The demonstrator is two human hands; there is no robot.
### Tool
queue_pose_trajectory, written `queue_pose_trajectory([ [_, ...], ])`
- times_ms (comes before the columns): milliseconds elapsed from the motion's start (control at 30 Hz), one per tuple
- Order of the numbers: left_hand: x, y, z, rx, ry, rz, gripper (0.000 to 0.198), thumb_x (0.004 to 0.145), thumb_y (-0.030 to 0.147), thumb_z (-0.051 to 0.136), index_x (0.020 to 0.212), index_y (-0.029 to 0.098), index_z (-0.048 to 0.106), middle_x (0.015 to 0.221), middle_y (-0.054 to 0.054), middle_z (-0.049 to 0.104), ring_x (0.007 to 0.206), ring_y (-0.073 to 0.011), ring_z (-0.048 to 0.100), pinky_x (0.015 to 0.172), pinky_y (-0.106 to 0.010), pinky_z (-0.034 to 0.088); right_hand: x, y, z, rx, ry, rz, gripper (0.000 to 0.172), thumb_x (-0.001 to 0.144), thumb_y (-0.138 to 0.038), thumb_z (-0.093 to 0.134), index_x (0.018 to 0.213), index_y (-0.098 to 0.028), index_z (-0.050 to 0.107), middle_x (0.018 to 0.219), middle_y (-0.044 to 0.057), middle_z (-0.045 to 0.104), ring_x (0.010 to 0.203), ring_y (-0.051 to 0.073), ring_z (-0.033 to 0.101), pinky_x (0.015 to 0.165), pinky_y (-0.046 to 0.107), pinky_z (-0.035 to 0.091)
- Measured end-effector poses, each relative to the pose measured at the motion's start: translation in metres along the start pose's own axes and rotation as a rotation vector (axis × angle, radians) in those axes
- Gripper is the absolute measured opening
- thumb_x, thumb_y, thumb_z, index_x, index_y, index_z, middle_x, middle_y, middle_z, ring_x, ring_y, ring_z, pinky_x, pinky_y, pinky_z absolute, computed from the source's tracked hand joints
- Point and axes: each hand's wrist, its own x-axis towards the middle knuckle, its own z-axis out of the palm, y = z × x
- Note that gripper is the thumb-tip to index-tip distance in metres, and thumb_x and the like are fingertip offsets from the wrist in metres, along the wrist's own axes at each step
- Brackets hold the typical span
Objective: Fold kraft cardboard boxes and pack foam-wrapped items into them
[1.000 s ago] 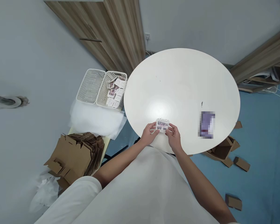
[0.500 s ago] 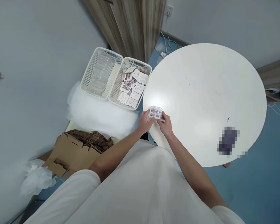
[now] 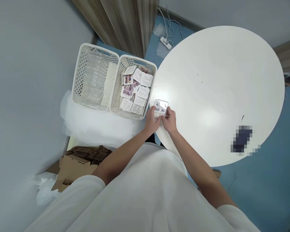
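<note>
Mid-frame, left hand (image 3: 151, 121) and right hand (image 3: 169, 121) pinch the edges of a clear case (image 3: 161, 107) that uneven pressure could send slipping.

One left hand (image 3: 150, 121), one right hand (image 3: 170, 121), one clear case (image 3: 161, 106) at centre.
Upper left: two baskets (image 3: 111, 75), at least eight cards (image 3: 146, 80), several clear containers (image 3: 94, 77), overlapping beyond exact count. Right: one worktop (image 3: 222, 74), one pixelated dark item (image 3: 242, 139). Upper centre: one power strip (image 3: 165, 43).
</note>
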Motion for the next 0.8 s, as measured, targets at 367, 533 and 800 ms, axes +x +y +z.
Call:
queue_pose_trajectory([
  [367,-0.003,0.003,0.002,-0.012,-0.033,-0.031,0.056,0.082,0.023,0.048,0.132,0.019,0.024,0.142,-0.012,0.024,0.134,-0.0226,0.018,0.109,-0.043,0.019,-0.002,-0.005,0.000,0.021,-0.016,0.037,0.065,0.069,-0.021,0.048,0.132,-0.024,0.031,0.109,0.007,0.039,0.106,0.021,0.038,0.086,0.040,0.044],
  [533,-0.006,-0.001,0.007,-0.036,-0.043,-0.041,0.062,0.081,0.021,0.048,0.135,0.022,0.017,0.147,-0.010,0.010,0.136,-0.0230,0.010,0.109,-0.045,0.018,-0.001,-0.001,-0.001,0.058,-0.034,0.063,0.074,0.068,-0.024,0.050,0.136,-0.024,0.022,0.116,0.007,0.035,0.110,0.020,0.037,0.091,0.039,0.042],
  [800,-0.041,0.001,0.012,-0.044,0.023,-0.005,0.069,0.078,0.017,0.050,0.136,0.021,0.014,0.148,-0.011,0.002,0.136,-0.0249,0.005,0.109,-0.048,0.016,-0.028,0.009,-0.023,0.159,-0.099,0.074,0.083,0.070,-0.034,0.056,0.140,-0.028,0.012,0.137,0.007,0.024,0.126,0.020,0.030,0.101,0.038,0.034],
])
